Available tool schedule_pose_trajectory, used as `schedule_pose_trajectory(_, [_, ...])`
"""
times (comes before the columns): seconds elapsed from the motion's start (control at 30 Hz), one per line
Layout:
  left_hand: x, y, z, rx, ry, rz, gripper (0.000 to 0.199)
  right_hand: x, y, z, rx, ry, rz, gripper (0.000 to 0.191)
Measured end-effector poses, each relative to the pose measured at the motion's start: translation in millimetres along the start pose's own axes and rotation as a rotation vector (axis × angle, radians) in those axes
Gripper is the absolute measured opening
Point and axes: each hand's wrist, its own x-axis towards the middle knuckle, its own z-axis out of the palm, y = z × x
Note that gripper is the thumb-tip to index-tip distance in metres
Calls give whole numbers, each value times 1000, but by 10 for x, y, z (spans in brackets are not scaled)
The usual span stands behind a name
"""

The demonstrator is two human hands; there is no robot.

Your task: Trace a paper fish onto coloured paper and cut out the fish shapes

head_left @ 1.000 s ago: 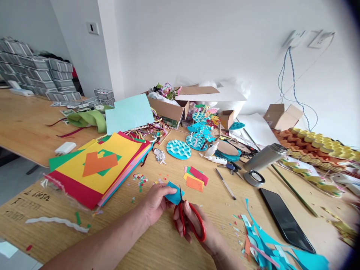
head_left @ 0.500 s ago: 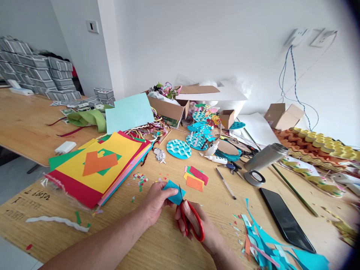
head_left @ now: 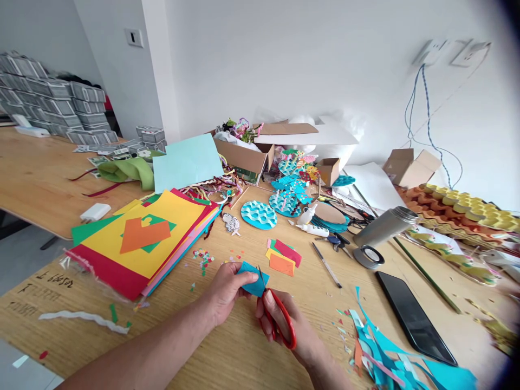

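Between the thumb and fingers of my left hand (head_left: 228,288) is a small blue paper piece (head_left: 252,279). My right hand (head_left: 284,322) is wrapped round red-handled scissors (head_left: 290,325), whose blades lie at the right part of the blue paper. Just beyond my hands, small orange, yellow, red and green paper pieces (head_left: 281,264) overlap on the table. Tiny confetti bits (head_left: 203,260) are scattered beyond my left hand. A pen (head_left: 326,264) lies to the right of the small papers.
Coloured paper sheets (head_left: 162,211) are stacked at the left. On the right are a phone (head_left: 414,317), a metal flask (head_left: 384,225) and blue paper scraps (head_left: 390,357). Wavy blue ovals (head_left: 259,215), glue bottles (head_left: 313,229) and a cardboard box (head_left: 244,154) stand or lie farther back.
The scissors' handles have drawn closer together in my right hand. The view has shifted very slightly; my left hand keeps hold of the blue paper.
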Motion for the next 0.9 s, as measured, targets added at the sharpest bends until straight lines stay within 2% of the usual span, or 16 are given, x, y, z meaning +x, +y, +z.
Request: schedule_pose_trajectory(0.9, [4,23,-5,23,-53,-3,21,-4,57,-29,-21,7,-30,60])
